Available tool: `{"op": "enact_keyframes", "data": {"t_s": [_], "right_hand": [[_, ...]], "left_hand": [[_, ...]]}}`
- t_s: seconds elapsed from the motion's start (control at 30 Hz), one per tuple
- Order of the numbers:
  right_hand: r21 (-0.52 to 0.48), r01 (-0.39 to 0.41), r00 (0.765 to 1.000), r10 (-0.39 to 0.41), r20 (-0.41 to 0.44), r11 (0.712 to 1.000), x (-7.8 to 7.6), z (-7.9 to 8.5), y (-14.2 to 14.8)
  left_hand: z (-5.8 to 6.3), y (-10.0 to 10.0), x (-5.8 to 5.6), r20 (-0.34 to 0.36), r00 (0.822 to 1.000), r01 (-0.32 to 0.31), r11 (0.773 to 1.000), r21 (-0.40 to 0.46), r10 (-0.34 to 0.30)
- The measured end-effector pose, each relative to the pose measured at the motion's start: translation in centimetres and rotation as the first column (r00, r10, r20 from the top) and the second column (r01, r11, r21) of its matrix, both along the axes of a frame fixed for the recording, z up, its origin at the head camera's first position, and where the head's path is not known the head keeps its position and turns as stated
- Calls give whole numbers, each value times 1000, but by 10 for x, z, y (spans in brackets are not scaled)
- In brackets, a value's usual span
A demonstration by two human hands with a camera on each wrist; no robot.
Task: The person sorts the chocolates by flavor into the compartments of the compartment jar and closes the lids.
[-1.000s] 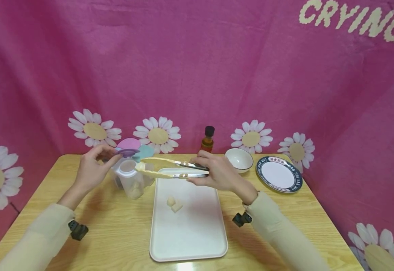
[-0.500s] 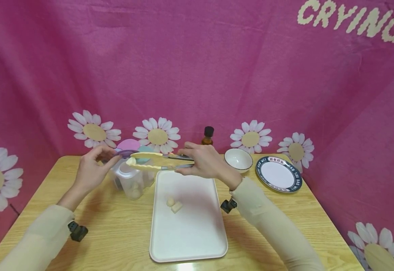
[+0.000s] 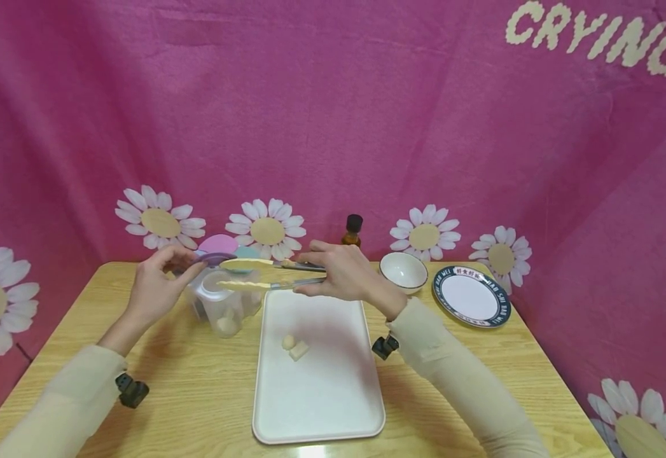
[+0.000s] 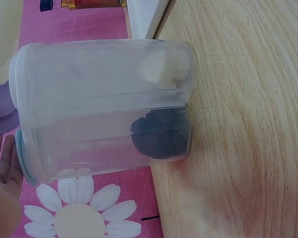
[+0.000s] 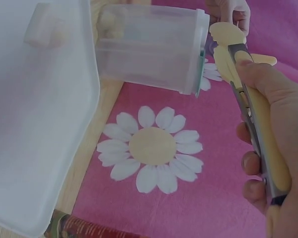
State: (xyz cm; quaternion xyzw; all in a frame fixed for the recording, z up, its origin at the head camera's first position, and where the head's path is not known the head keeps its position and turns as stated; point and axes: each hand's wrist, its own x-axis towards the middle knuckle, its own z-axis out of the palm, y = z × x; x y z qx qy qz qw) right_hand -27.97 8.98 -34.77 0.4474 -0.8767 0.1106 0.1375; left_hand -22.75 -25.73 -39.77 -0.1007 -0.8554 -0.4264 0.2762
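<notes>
My left hand (image 3: 161,286) pinches the raised purple lid (image 3: 215,259) of a clear compartmented storage container (image 3: 215,308). The compartment below that lid is uncovered, with pale pieces (image 4: 164,69) at its bottom. Dark pieces (image 4: 161,134) fill the base of a neighbouring compartment. My right hand (image 3: 341,273) grips yellow-tipped tongs (image 3: 245,286) sideways over the container's mouth. Their arms are spread, and nothing shows between the tips. On the white tray (image 3: 321,401) lie a small round pale piece (image 3: 289,342) and a block-shaped one (image 3: 299,350), close together.
A dark-capped bottle (image 3: 353,224) stands behind the tray, partly hidden by my right hand. Right of it sit a white bowl (image 3: 404,270) and a blue-rimmed plate (image 3: 470,296). A pink flowered cloth (image 3: 333,127) hangs at the table's back edge.
The tongs have moved left, further over the container. The pale piece at their tips is gone from them, and a pale piece shows more clearly at the compartment's bottom. My left hand stays put.
</notes>
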Motion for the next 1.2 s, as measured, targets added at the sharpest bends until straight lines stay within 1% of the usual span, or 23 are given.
{"op": "enact_keyframes", "data": {"t_s": [0.27, 0.47, 0.77, 0.83, 0.93, 1.07, 1.2], "right_hand": [[-23, 30, 999, -30, -10, 999, 11, -4, 28], [-45, 46, 999, -46, 6, 998, 21, -15, 57], [10, 86, 996, -87, 38, 996, 37, -40, 96], [16, 86, 996, -87, 31, 996, 40, -46, 102], [31, 88, 995, -89, 34, 996, 43, -57, 110], [59, 82, 994, -86, 71, 995, 47, -71, 118], [79, 75, 993, -82, 82, 994, 49, -83, 122]], "left_hand": [[0, 0, 1, 10, 1000, 5, 1000, 13, -5], [0, 0, 1, 22, 1000, -2, 1000, 17, 1], [0, 0, 1, 13, 1000, -3, 1000, 17, 3], [0, 0, 0, 9, 1000, -3, 1000, 18, 3], [0, 0, 0, 4, 1000, -4, 1000, 15, 3], [0, 1, 0, 8, 1000, -9, 1000, 11, 9], [-1, 0, -1, 7, 1000, -11, 1000, 15, 11]]}}
